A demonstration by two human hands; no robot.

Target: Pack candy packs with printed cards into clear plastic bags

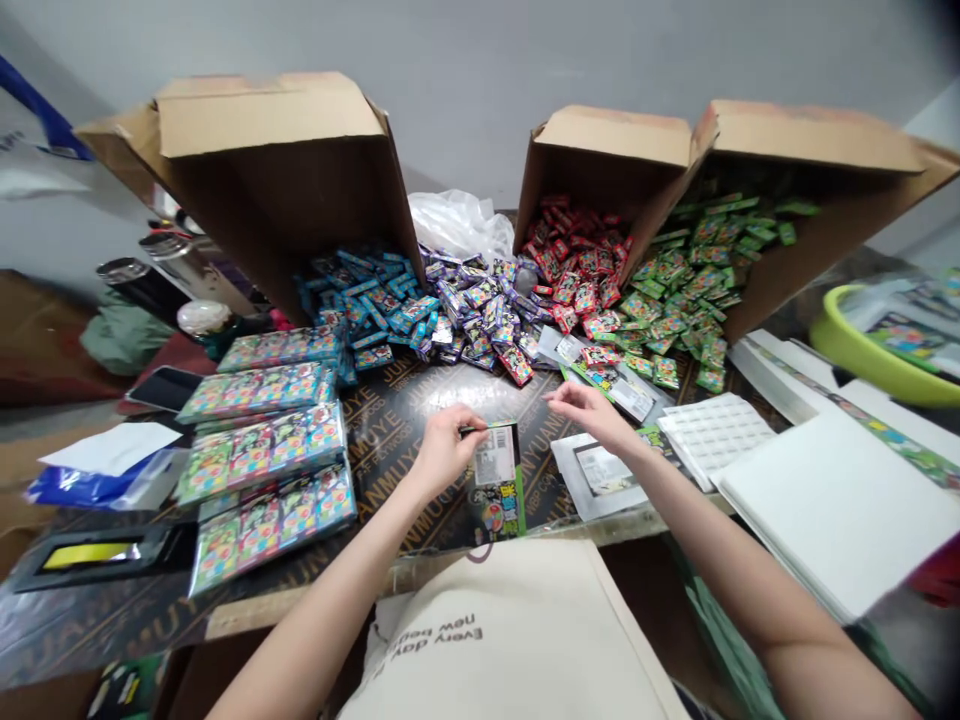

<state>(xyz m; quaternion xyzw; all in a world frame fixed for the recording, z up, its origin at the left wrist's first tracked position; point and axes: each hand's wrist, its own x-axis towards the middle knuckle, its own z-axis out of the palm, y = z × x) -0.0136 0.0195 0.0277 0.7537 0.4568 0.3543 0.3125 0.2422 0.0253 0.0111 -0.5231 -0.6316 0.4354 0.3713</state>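
My left hand (452,447) is closed on the upper left edge of a flat black and green printed packet (497,505), which bears a white barcode label. The packet is near the table's front edge. My right hand (589,412) hovers to its right, thumb and fingers pinched; anything between them is too small to make out. Beneath and beside the right forearm are a clear bag with a printed card (596,475) and another labelled packet (634,395). Small purple packs (480,305) are heaped beyond my hands.
Cardboard boxes on their sides spill blue packs (375,300), red packs (577,260) and green packs (682,290). Filled clear packs (262,450) are stacked at left, near a phone (169,388). White sheets (844,510), a label sheet (716,435) and a yellow-green basin (840,330) stand right.
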